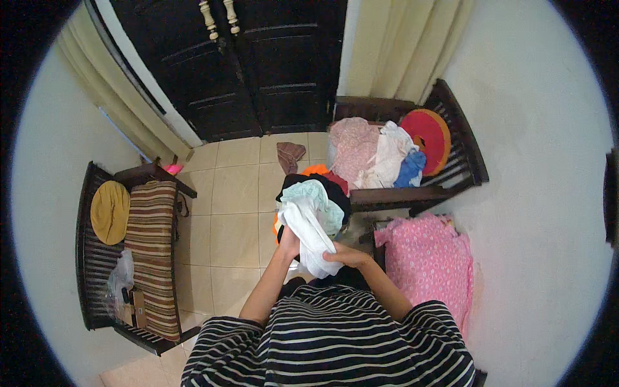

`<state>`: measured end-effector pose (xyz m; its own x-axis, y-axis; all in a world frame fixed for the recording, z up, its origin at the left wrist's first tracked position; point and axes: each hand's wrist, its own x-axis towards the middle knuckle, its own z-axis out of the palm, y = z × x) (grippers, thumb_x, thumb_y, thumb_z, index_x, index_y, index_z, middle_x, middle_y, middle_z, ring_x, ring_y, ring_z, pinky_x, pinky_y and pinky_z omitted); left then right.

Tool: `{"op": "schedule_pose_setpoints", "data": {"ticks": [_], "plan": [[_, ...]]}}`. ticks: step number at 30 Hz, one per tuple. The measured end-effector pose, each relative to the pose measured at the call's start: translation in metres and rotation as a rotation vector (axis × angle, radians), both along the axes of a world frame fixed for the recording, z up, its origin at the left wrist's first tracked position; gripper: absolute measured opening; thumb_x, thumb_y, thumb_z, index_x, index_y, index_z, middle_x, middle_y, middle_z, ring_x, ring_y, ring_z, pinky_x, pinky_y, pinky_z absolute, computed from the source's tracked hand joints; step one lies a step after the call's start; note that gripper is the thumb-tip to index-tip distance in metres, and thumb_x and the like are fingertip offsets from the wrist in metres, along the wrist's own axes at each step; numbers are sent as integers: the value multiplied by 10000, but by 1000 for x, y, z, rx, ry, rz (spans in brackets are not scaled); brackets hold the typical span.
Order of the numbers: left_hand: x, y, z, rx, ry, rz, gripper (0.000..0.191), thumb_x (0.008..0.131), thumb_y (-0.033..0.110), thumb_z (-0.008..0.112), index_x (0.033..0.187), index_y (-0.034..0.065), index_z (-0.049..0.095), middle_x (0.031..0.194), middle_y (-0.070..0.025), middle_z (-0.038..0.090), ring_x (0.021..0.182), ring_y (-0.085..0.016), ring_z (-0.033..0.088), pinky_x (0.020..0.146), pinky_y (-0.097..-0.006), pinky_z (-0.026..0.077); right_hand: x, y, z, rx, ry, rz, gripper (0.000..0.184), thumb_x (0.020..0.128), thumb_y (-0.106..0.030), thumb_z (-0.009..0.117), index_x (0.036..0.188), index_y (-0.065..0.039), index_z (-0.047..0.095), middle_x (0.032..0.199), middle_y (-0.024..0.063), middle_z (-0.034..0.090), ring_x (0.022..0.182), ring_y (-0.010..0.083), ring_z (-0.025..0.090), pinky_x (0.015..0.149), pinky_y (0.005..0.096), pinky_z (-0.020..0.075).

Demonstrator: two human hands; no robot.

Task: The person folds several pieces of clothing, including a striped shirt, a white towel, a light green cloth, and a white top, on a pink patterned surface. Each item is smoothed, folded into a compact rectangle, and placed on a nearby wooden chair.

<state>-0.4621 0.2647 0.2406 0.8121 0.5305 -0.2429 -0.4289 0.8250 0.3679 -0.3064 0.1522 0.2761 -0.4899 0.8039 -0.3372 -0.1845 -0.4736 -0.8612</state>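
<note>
Both of my hands hold a white cloth item (312, 237) in front of my striped shirt. My left hand (346, 255) grips its lower right part, and my right hand (289, 242) grips its left side. The cloth hides some of the fingers. Just beyond and below it lies a pile of clothes, with a pale mint garment (331, 215) on top of a black one (338, 186). Red and orange cloth shows at the far side of the pile. What supports the pile is mostly hidden. A brown cloth (290, 156) lies on the tiled floor beyond.
At the right, a dark wooden chair (401, 197) bears pink, white and blue clothes and a round red cushion (428, 140). Nearer is a pink patterned cloth (428, 261). A wooden bench with a striped cushion (152, 256) stands left. Dark double doors (256, 87) are ahead.
</note>
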Motion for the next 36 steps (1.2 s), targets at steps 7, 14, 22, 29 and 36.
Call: {"op": "schedule_pose_setpoints", "data": {"ticks": [7,14,22,29,36], "plan": [[11,-43,41,410,201,-262,581,758,261,612,1232,8,391,1189,-109,487,1077,-210,474,917,-329,372,-12,-84,9,134,322,-679,765,815,-559,404,1344,-80,127,1299,112,332,1170,214,361,924,386,328],[59,-98,63,948,503,-297,631,656,139,671,1211,-1,404,1163,-84,483,1076,-185,442,919,-296,335,25,-154,-26,303,-597,-982,513,818,-189,506,1264,-19,318,1244,108,414,1112,227,421,946,332,318],[90,-61,38,571,459,228,308,851,212,475,1083,15,525,1037,-50,555,956,-145,505,841,-266,376,67,-200,65,190,374,-1594,412,781,-129,559,1154,1,444,1109,100,521,1016,222,499,877,354,396],[160,-56,49,806,372,261,347,834,112,477,1161,-3,456,1131,-48,506,1030,-153,474,886,-278,355,123,-261,38,241,92,-1688,467,731,-75,556,1170,19,428,1115,114,515,1038,236,490,906,355,374],[202,-94,122,1025,360,620,298,738,8,518,1031,-44,530,974,-46,574,857,-103,529,773,-245,414,158,-287,36,418,126,-1792,583,695,-52,600,1225,8,364,1141,123,487,1063,249,471,905,357,374]]}}
